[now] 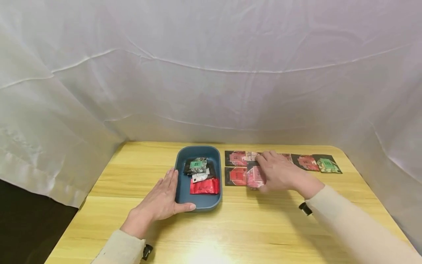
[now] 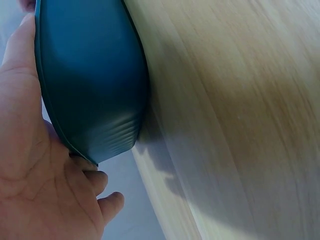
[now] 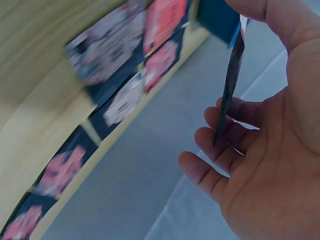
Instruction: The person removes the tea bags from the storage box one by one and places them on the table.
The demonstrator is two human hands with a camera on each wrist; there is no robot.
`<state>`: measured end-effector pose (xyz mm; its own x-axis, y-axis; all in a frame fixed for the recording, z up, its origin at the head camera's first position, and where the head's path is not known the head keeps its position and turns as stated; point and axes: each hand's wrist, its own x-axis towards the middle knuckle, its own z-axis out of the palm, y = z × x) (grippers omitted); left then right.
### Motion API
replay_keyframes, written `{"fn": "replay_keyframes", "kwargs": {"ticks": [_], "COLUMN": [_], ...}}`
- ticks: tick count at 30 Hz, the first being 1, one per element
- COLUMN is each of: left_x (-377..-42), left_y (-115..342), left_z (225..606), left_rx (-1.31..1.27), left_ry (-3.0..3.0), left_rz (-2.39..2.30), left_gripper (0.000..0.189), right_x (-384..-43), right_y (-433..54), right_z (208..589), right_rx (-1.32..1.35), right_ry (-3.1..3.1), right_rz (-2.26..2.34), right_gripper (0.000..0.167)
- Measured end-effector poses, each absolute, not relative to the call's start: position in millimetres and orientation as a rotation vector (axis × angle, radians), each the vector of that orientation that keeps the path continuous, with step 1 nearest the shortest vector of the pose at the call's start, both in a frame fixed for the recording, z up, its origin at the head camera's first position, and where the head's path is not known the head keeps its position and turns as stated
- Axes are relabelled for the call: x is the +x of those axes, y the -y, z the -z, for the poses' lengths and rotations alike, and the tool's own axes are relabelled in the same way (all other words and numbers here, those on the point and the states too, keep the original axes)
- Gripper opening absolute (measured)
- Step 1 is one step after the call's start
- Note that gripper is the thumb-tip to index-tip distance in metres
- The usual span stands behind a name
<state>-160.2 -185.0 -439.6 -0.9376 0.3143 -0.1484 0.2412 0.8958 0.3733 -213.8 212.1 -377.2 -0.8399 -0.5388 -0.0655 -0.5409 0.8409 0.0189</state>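
My left hand [image 1: 161,200] lies against the left side of a blue tray [image 1: 199,204]. Its fingers are extended along the outer wall, and the thumb touches the front rim. In the left wrist view the palm is beside the tray's wall [image 2: 95,75]. Over the rows of sachets, my right hand [image 1: 280,170] pinches a thin dark sachet [image 3: 230,85], seen edge-on in the right wrist view. Below that hand is a pink and black sachet [image 1: 254,178]. Beside it sits a red and black sachet [image 1: 238,176]. The hand partly hides the back row.
Inside the tray are a green-labelled sachet [image 1: 197,165], a white and black packet [image 1: 201,176] and a shiny red packet [image 1: 204,186]. More sachets line the back edge, including a red one [image 1: 307,162] and a green one [image 1: 328,164]. Pale cloth [image 1: 211,91] encloses the wooden table [image 1: 230,231].
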Motion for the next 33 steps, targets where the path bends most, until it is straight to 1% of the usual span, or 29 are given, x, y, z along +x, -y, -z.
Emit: {"fn": "replay_keyframes", "kwargs": {"ticks": [2,8,14,19,24,33], "left_x": [-160,-160,-161,-161,-161,-162], "left_y": [185,187,187,186,185,186], "left_z": [440,442,442,440,440,439], "left_rx": [0.423,0.428,0.431,0.425,0.421,0.418], "left_ry": [-2.854,-2.851,-2.853,-2.848,-2.844,-2.841], "left_rz": [-0.532,-0.545,-0.546,-0.547,-0.556,-0.556], "left_gripper": [0.136,0.135,0.135,0.135,0.135,0.135], "right_x": [-212,-209,-209,-211,-213,-223], "right_y": [-223,-254,-283,-301,-306,-303], "right_z": [378,384,392,401,407,423], "right_rx": [-0.85,-0.76,-0.737,-0.685,-0.674,-0.59], "right_ry": [-2.957,-2.939,-2.925,-2.922,-2.904,-2.84], "right_rz": [-0.066,-0.095,-0.142,-0.144,-0.138,-0.084], "right_gripper": [0.101,0.103,0.106,0.103,0.1,0.104]}}
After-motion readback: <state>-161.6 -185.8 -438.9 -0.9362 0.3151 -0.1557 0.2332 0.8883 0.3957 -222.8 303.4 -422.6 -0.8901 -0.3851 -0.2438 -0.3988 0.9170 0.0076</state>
